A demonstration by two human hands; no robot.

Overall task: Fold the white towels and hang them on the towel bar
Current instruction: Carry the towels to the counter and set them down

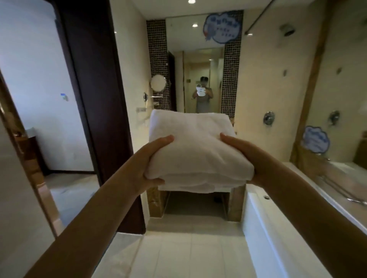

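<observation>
Stack of folded white terry towels point(195, 150), held in mid-air before the far wall mirror point(200, 65), gripped at its left edge by the left hand point(148, 166) and at its right edge by the right hand point(245, 156).

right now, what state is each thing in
white towels, folded, stacked, held up between both hands
left hand, grips the stack's left edge
right hand, grips the stack's right edge
door, swung open
ceiling light, on
</observation>
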